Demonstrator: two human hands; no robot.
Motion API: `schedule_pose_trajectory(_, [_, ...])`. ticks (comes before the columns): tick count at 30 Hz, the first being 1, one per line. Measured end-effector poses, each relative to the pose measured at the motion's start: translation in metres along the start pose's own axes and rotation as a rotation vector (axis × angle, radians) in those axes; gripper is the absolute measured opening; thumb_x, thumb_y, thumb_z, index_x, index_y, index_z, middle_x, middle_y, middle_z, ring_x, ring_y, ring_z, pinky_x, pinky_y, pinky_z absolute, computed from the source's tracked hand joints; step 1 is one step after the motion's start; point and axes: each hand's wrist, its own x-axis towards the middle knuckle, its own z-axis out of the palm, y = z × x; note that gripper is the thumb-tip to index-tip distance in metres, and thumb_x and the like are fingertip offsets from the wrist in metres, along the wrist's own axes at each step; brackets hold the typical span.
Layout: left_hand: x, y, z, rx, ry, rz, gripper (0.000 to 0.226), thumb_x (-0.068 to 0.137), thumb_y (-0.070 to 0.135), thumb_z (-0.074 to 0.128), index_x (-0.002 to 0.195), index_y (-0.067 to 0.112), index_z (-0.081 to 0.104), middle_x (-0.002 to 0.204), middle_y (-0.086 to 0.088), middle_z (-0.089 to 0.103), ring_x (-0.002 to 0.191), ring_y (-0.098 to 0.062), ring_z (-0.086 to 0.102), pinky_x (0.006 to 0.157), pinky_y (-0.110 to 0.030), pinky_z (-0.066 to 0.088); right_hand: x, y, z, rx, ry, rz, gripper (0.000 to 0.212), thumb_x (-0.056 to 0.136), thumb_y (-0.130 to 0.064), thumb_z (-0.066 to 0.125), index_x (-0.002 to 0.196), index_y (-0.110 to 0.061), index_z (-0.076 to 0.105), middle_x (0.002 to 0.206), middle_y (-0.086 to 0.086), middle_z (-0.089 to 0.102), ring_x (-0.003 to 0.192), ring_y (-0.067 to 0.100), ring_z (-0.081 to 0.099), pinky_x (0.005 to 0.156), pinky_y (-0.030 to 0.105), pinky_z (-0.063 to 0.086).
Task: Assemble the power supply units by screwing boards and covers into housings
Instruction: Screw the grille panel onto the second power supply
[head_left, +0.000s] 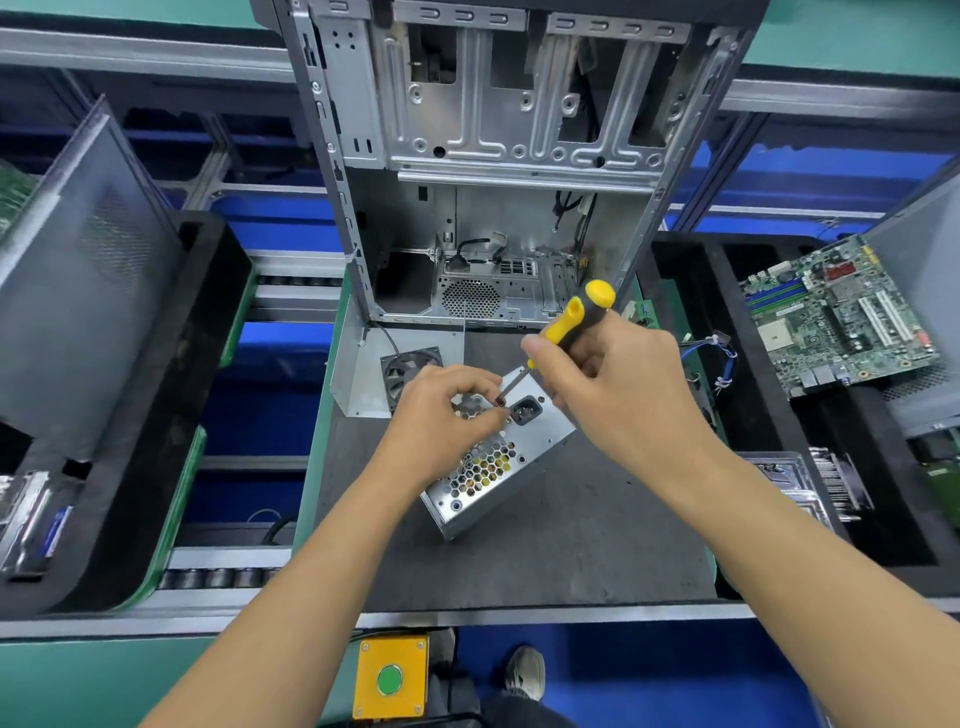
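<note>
My right grip wraps the screwdriver, left pinches a screw at its tip; the unit looks only partly fastened.

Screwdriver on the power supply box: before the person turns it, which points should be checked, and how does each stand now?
1. Right hand grips the screwdriver handle firmly: ok.
2. Left hand steadies the shaft near its tip with its fingertips: ok.
3. Tip seated in a screw: cannot tell, the left fingers cover the spot.
4. Power supply box rests on the dark mat: ok, though it lies at an angle to the mat edge.
5. Screwdriver square to the box face: not ok, it leans toward the right hand.
6. Fan and its cable lie apart from the tip: ok.
</note>
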Motion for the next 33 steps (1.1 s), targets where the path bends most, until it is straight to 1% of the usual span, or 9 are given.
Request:
schedule_pose_trajectory(2, [-0.001,-0.001,0.0,0.018,-0.002,-0.001,0.025,0.076,0.015,0.083,0.072,0.034,0.067,0.105,0.02,0.071,0.102,-0.007,0.052,0.095,-0.041,0.045,0.001,-0.001,-0.002,0.0,0.023,-0.014,0.026,0.09,-0.04,0.067,0.082,-0.015,0.064,0.061,0.001,0.064,0.057,0.017,0.063,0.061,0.033,0.048])
schedule_pose_trajectory(6, [-0.002,-0.002,0.003,0.051,-0.01,-0.01,0.017,0.074,0.017,0.084,0.072,0.027,0.07,0.106,0.022,0.068,0.108,-0.01,0.051,0.095,-0.041,0.046,0.0,0.002,-0.004,-0.011,0.004,0.011,0.028,0.09,-0.04,0.066,0.082,-0.013,0.064,0.061,0.003,0.065,0.058,0.019,0.063,0.063,0.037,0.049])
schedule_pose_trajectory(12, [-0.001,-0.003,0.004,0.074,-0.005,-0.002,0.025,0.073,0.019,0.084,0.066,0.033,0.065,0.107,0.024,0.066,0.107,-0.01,0.051,0.093,-0.041,0.046,-0.003,0.005,-0.003,-0.005,-0.015,0.025,0.029,0.089,-0.042,0.065,0.082,-0.013,0.065,0.06,0.005,0.065,0.057,0.02,0.062,0.062,0.038,0.048])
schedule_pose_trajectory(18, [0.0,-0.003,0.004,0.082,0.004,0.026,0.032,0.072,0.018,0.084,0.063,0.038,0.061,0.106,0.022,0.066,0.106,-0.011,0.051,0.094,-0.037,0.045,-0.004,0.006,-0.003,-0.014,-0.046,0.014,0.025,0.09,-0.038,0.067,0.083,-0.014,0.065,0.059,0.001,0.064,0.058,0.017,0.063,0.062,0.038,0.05])
schedule_pose_trajectory(24, [0.0,-0.003,0.005,0.096,0.008,0.034,0.034,0.072,0.018,0.084,0.063,0.041,0.06,0.105,0.024,0.066,0.106,-0.011,0.051,0.091,-0.033,0.045,-0.004,0.009,-0.001,-0.026,-0.05,-0.024,0.024,0.09,-0.039,0.066,0.083,-0.016,0.064,0.057,-0.002,0.062,0.057,0.013,0.061,0.06,0.031,0.048])
schedule_pose_trajectory(28, [0.0,-0.002,0.005,0.118,0.011,0.05,0.039,0.071,0.018,0.084,0.062,0.045,0.057,0.102,0.026,0.064,0.103,-0.012,0.05,0.087,-0.028,0.038,-0.005,0.011,0.002,-0.068,-0.067,-0.086,0.018,0.09,-0.036,0.067,0.085,-0.019,0.065,0.056,-0.005,0.06,0.059,0.008,0.057,0.058,0.024,0.045])
schedule_pose_trajectory(33, [0.001,-0.001,0.005,0.121,0.015,0.05,0.038,0.071,0.018,0.084,0.061,0.043,0.057,0.102,0.026,0.063,0.105,-0.012,0.05,0.087,-0.026,0.038,-0.004,0.011,0.002,-0.07,-0.031,-0.117,0.022,0.091,-0.038,0.066,0.084,-0.017,0.063,0.055,-0.006,0.058,0.058,0.008,0.056,0.057,0.024,0.045])
